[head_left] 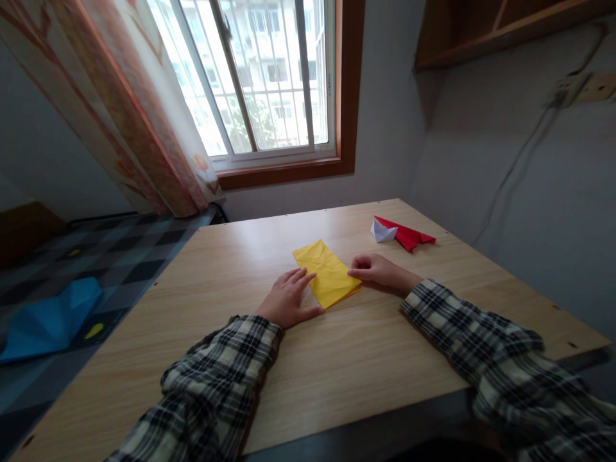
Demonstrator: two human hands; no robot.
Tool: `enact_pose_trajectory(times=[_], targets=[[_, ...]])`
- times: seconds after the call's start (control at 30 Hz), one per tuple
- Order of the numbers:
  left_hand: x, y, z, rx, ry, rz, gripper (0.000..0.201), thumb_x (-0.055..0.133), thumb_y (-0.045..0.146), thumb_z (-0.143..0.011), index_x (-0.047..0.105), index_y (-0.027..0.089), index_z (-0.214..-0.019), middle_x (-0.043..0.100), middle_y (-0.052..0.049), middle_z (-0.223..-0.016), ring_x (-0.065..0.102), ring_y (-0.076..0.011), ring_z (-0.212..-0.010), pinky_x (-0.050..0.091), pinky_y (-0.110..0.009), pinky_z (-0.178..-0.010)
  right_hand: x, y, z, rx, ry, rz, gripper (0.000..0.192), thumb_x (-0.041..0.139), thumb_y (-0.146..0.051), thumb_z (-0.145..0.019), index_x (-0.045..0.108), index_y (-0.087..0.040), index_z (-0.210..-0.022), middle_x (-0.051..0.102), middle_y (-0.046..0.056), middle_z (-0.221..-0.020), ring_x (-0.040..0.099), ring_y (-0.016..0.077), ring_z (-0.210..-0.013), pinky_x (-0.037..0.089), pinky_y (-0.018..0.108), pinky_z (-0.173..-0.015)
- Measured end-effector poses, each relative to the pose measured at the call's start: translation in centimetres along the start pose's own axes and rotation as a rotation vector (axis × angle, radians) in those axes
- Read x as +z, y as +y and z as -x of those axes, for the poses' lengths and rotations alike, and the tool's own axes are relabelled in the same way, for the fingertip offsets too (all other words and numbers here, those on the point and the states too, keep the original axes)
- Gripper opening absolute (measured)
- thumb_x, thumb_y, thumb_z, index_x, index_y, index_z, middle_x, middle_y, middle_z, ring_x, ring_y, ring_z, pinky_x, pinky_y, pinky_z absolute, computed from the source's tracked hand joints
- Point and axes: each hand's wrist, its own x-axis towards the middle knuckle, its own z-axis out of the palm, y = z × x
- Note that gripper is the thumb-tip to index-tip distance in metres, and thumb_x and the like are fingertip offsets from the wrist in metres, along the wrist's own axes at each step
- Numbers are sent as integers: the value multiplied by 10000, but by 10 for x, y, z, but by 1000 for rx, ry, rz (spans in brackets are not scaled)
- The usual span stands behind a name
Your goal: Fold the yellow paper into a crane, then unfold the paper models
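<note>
A folded sheet of yellow paper, creased across its surface, lies on the wooden table. My left hand rests at its left side with fingers spread, the fingertips touching the paper's left edge and the thumb near its lower corner. At the right corner, my right hand pinches the paper between thumb and curled fingers. The layers part slightly along the lower right edge.
A white paper boat and a red paper plane sit at the table's back right. To the left, a blue folded paper lies on a checked bed cover. A window and curtain are behind.
</note>
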Motion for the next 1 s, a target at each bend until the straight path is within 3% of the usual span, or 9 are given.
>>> enact_pose_trajectory(times=[0.13,0.2,0.3,0.4,0.53,0.67,0.8,1.0], targets=[[2,-2,0,1,-7,-5,884,624,744,-795,504,167,-1454,444,-201,-1554,399,-374,-1440,317,-561,-1176,2,3,0,13,-15,-174,365,780,-447,-771,633,-181,-973,551,-37,-724,448,107,-621,315,236,-552],[3,-3,0,5,-6,-6,874,623,741,-798,502,180,-1457,442,-191,-1558,397,-369,-1442,314,-554,-1180,3,3,1,43,-66,-234,382,757,-456,-799,692,-181,-1055,633,10,-823,516,127,-693,369,243,-592],[4,-4,0,-1,-8,-9,874,625,744,-795,496,194,-1462,432,-178,-1569,387,-367,-1449,314,-549,-1181,5,-1,2,112,-115,-302,357,742,-491,-806,770,-160,-937,694,77,-950,574,159,-798,417,259,-641],[4,-4,1,-3,-6,-9,879,622,752,-792,491,199,-1464,427,-175,-1573,385,-369,-1448,316,-552,-1179,7,-7,3,158,-115,-382,392,730,-537,-803,785,-152,-856,688,78,-868,570,158,-761,418,262,-611],[1,-2,0,12,-13,-2,934,612,786,-776,466,187,-1477,416,-184,-1576,381,-368,-1449,309,-544,-1184,6,-10,3,151,-95,-440,481,668,-590,-853,782,-134,-955,639,56,-733,538,155,-678,413,274,-573],[1,-2,-1,33,-21,2,983,624,789,-765,416,172,-1502,379,-192,-1596,358,-361,-1465,286,-530,-1203,4,-3,0,123,-42,-476,462,548,-569,-955,771,-168,-998,685,66,-847,527,131,-672,428,269,-618],[3,-3,-2,63,39,2,803,601,673,-861,424,203,-1487,423,-169,-1574,396,-336,-1447,319,-536,-1187,4,1,-3,100,-44,-519,471,465,-530,-1010,776,-176,-989,723,96,-1040,561,133,-763,443,282,-729],[3,-1,-4,49,144,-3,518,558,421,-937,537,166,-1387,538,-158,-1478,489,-309,-1371,380,-524,-1162,7,1,-5,94,-52,-550,644,436,-706,-944,781,-162,-961,722,132,-1112,572,189,-856,444,328,-769]])
